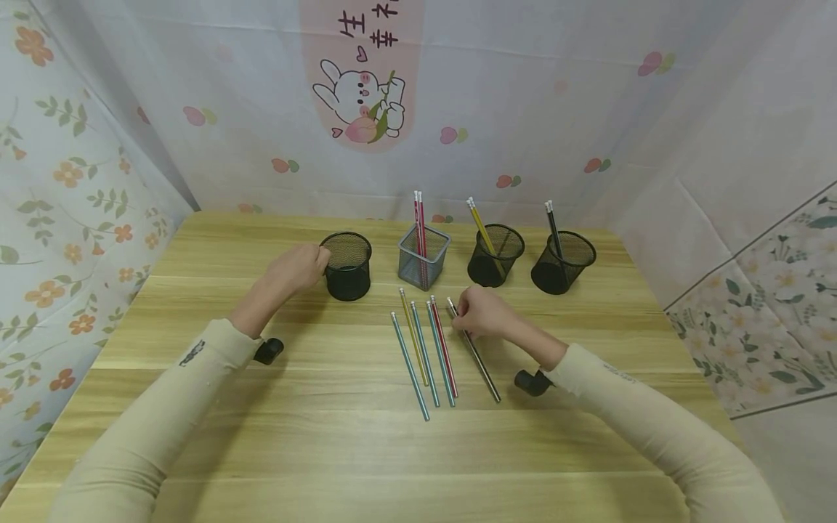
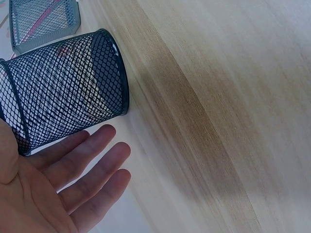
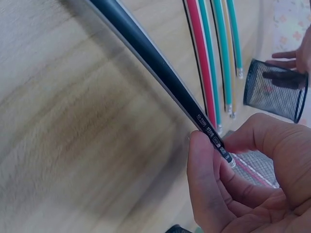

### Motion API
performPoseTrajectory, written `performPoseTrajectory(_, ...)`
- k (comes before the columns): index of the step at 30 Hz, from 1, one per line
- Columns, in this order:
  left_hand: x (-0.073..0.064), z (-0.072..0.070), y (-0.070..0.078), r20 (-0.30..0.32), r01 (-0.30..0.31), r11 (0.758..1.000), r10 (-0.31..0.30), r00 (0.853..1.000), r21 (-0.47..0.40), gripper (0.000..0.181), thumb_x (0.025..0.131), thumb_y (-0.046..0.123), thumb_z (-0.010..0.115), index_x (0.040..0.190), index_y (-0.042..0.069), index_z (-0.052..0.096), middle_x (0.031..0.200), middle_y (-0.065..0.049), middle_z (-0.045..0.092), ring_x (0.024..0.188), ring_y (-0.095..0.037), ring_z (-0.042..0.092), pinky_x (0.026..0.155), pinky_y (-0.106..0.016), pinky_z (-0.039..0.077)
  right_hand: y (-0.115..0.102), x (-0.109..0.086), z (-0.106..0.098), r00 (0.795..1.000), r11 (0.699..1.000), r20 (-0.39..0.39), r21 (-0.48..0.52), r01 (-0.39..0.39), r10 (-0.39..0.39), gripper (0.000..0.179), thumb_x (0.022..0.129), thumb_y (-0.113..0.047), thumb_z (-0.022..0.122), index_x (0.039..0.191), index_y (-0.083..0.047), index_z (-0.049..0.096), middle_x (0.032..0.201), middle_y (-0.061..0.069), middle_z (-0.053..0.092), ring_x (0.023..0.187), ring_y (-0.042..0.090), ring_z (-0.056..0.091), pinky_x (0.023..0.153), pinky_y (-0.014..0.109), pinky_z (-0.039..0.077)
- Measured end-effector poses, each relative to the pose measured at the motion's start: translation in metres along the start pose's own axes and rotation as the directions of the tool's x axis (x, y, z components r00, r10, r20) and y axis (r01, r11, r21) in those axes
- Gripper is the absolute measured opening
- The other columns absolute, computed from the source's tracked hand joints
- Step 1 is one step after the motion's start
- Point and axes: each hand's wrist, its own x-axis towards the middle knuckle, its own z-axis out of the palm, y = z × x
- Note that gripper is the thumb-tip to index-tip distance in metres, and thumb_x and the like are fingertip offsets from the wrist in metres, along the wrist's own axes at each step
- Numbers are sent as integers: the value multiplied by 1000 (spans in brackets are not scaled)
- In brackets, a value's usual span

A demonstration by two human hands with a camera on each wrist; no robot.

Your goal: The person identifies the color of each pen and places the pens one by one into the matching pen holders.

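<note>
Pale wood tabletop lies beneath the grip, where the right hand pinches a dark pencil near its eraser end. Just left of that grip lie five loose pencils (three blue, one yellow, one red). Beyond it stand a square cup and two round cups, all holding pencils. Farther left, the left hand seems to pinch a fourth cup by its rim. Work looks partway along: three cups stocked, six pencils still out.

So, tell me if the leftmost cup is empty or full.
Empty: no pencil shows inside the leftmost cup or through its mesh.
</note>
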Motion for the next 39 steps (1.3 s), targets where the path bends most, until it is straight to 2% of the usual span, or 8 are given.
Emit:
performPoseTrajectory(4,0,0,-1,0,-10,1000,10,1000,6,37,108,15,23,78,8,44,70,-5,37,64,-20,32,62,-36,30,1,-2,-5,999,999,-28,-26,22,-23,20,87,-3,67,70,-6,57,61,4,61,52,18,67,52,28,51)
performPoseTrajectory(10,0,0,-1,16,-28,999,28,999,24,34,107,10,25,81,6,47,71,-6,39,65,-21,34,62,-36,32,2,-5,-12,998,999,-42,-27,42,-43,15,87,-4,67,74,-5,60,62,3,64,56,27,69,52,28,49)
performPoseTrajectory(17,0,0,1,-1,31,999,-31,1000,-38,39,108,18,23,76,8,45,71,-5,38,64,-20,33,61,-36,31,7,-8,-17,998,999,-50,-14,47,-47,13,88,-4,66,76,-5,61,65,4,66,56,29,69,54,30,50)
performPoseTrajectory(23,1,0,1,-3,34,998,-34,999,-50,40,107,20,22,76,8,44,71,-5,39,63,-20,31,61,-36,30,8,-11,-23,996,998,-69,21,61,-59,12,89,-1,67,79,-3,61,71,7,68,60,32,70,58,31,53)
performPoseTrajectory(29,1,1,0,-3,28,999,-28,1000,-39,40,107,18,22,76,8,44,70,-6,38,62,-20,30,61,-36,30,10,-12,-28,994,995,-82,64,77,-71,10,91,0,66,83,0,61,76,9,67,58,24,67,54,31,54)
performPoseTrajectory(33,0,0,0,5,13,1000,-13,1000,-22,38,108,16,23,78,8,45,70,-6,40,63,-20,32,62,-37,31,10,-13,-33,990,993,-101,43,108,-103,8,90,1,65,83,0,61,76,7,66,60,17,63,58,31,51)
performPoseTrajectory(39,0,0,0,1,32,999,-32,999,-40,39,107,19,22,76,8,44,70,-6,40,63,-20,31,62,-37,30,11,-14,-38,976,987,-151,3,158,-156,5,86,2,65,83,0,62,74,6,65,63,17,58,60,31,47)
